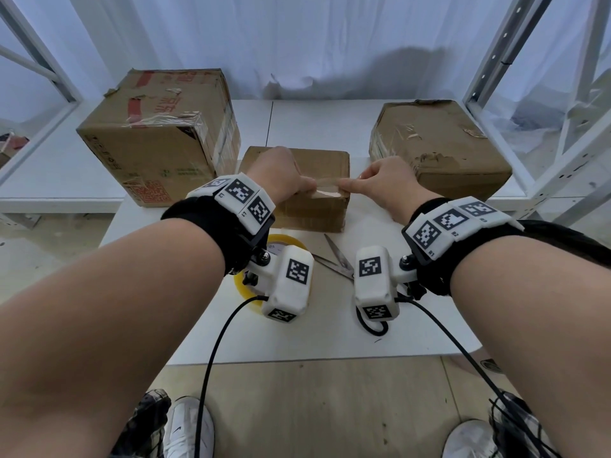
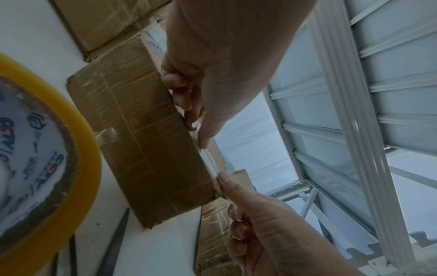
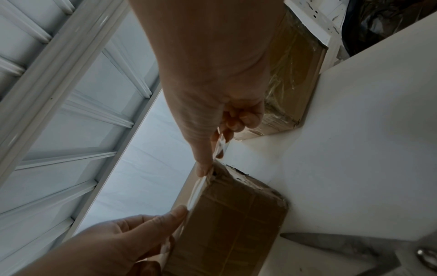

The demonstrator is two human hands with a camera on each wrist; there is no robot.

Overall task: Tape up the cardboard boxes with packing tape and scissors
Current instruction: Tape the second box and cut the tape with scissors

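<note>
A small cardboard box (image 1: 314,213) lies in the middle of the white table. A short strip of clear tape (image 1: 327,189) is stretched along its near top edge. My left hand (image 1: 309,186) pinches the strip's left end between thumb and fingers, and my right hand (image 1: 345,186) pinches its right end at the box's corner. The left wrist view shows the tape strip (image 2: 208,160) lying against the box edge (image 2: 141,140). The yellow tape roll (image 1: 244,292) lies flat near the table's front, half hidden under my left wrist. The scissors (image 1: 337,259) lie open beside it.
A big taped box (image 1: 158,137) stands at the back left and a lower wide box (image 1: 436,150) at the back right. White metal racks (image 1: 542,127) flank the table (image 1: 297,338) on both sides. Cables hang from both wrists.
</note>
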